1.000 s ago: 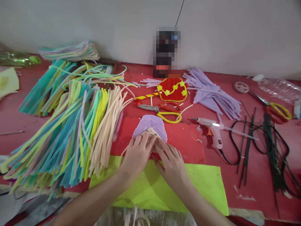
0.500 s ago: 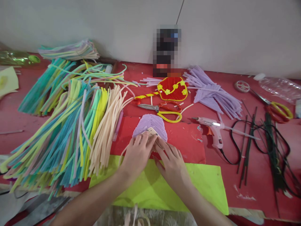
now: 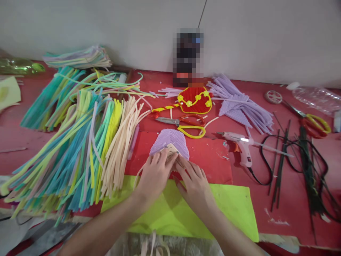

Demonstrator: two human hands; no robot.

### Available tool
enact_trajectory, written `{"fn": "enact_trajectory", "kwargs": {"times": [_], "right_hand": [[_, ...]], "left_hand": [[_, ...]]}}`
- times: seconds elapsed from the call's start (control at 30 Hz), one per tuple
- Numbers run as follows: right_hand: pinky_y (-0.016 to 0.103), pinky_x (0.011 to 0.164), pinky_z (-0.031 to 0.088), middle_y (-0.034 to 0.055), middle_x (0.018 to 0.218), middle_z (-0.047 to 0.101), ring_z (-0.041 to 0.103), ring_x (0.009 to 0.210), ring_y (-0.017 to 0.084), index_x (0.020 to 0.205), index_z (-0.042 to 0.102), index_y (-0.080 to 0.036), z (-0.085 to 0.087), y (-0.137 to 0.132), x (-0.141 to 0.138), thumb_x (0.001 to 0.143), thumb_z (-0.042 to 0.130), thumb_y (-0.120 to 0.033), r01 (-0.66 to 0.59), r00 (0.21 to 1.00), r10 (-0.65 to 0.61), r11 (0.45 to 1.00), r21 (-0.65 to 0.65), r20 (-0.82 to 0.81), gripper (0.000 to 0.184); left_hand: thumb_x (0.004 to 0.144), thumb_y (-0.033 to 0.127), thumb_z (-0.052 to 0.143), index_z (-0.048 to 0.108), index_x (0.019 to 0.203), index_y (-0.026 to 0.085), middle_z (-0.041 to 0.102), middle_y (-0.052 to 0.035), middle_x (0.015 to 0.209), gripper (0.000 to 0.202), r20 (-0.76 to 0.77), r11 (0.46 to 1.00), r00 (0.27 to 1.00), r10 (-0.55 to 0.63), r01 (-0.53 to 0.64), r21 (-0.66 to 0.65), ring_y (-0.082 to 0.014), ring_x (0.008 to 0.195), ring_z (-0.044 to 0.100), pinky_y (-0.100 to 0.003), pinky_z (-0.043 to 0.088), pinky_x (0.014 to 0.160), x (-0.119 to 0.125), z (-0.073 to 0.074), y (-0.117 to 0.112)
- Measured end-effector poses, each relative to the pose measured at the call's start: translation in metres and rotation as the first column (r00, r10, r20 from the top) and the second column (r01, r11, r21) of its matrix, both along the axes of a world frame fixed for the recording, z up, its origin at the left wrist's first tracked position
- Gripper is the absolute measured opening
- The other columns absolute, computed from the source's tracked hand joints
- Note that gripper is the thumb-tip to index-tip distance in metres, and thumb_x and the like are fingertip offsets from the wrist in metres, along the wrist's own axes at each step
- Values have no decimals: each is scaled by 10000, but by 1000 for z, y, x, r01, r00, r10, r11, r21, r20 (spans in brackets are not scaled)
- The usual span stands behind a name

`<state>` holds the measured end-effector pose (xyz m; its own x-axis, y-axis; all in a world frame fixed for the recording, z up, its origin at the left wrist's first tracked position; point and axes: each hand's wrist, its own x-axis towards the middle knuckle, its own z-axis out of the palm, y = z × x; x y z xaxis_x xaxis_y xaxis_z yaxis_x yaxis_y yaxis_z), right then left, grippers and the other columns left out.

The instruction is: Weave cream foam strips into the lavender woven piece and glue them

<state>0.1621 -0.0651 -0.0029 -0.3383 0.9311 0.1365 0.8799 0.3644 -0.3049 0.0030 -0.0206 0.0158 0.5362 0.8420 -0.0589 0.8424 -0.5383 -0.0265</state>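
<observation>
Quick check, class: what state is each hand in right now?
Left hand: curled over the lilac piece; firm grip cannot be told.
Right hand: also on it; grip cannot be told.

We face a plain grey wall (image 3: pixel 119 32) marked by a thin dark line (image 3: pixel 202 14); against it stands our red tabletop (image 3: pixel 291 202), scuffed with white near the front, under soft, dim light.

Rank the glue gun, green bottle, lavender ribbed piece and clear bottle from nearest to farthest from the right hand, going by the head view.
1. Lavender ribbed piece: just ahead of the right hand, slightly to its left.
2. Glue gun: ahead and to the right.
3. Clear bottle: far right, toward the back.
4. Green bottle: far left, at the back.
</observation>
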Motion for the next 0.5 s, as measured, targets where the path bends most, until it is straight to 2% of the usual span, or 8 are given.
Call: {"fn": "enact_trajectory", "kwargs": {"times": [0.5], "right_hand": [[431, 930, 466, 122, 1402, 504, 502, 1171, 260, 1303, 510, -155, 0, 0, -1, 839, 499, -120, 7, 1000, -7, 1000, 10, 2, 466]], "left_hand": [[899, 152, 514, 458, 1380, 234, 532, -117, 1315, 492, -16, 1000, 1000, -1, 1, 0, -259, 1027, 559, -394, 498, 814, 2, 3, 0]]}}
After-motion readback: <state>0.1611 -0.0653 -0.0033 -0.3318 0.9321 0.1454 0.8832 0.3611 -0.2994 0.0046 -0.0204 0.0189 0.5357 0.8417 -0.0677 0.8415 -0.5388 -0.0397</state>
